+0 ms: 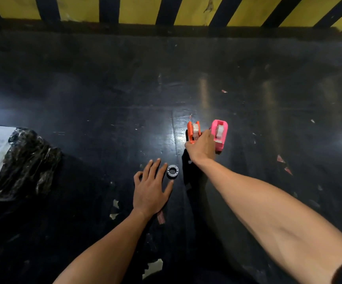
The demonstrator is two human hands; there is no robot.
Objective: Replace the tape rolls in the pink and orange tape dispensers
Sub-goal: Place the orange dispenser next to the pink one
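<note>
Orange dispenser (193,132) (right hand (200,147) gripping)

the right hand (200,147) reaches forward on a nearly straight bare arm, fingers curled down at the near end of the orange dispenser (193,132). the left hand (150,188) lies nearer, palm down, fingers spread, left of that dispenser.
</note>
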